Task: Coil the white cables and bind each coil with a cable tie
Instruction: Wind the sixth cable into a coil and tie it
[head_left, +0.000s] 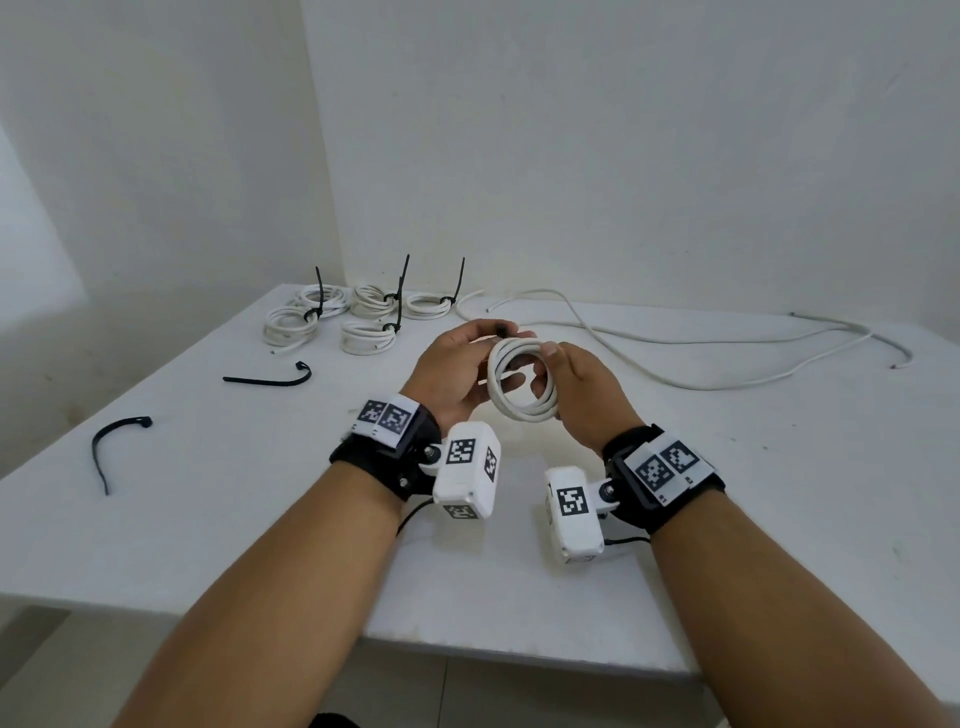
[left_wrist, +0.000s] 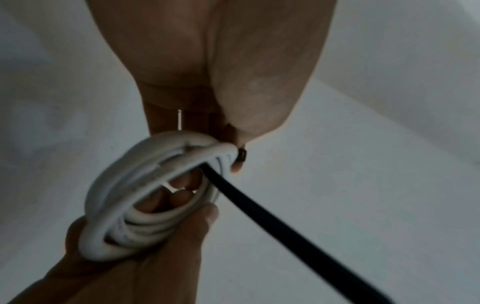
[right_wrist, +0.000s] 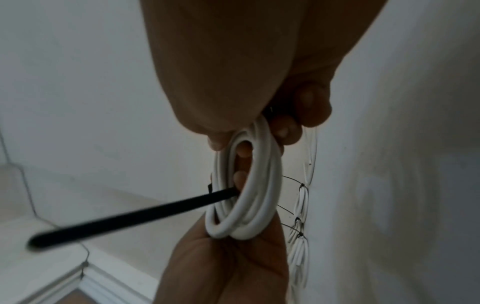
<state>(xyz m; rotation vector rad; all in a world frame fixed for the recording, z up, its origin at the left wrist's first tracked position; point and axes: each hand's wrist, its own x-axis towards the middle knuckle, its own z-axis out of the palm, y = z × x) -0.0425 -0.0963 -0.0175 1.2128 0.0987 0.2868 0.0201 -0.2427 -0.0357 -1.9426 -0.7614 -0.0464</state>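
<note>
Coil (head_left: 522, 382) upright between both hands' grip

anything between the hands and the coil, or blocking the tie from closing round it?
Nothing visible. Both hands already hold the white cable coil: left hand and right hand. The black cable tie passes through the coil's opening, its strap sticking out free. Whether its tip has entered the head cannot be told.
</note>
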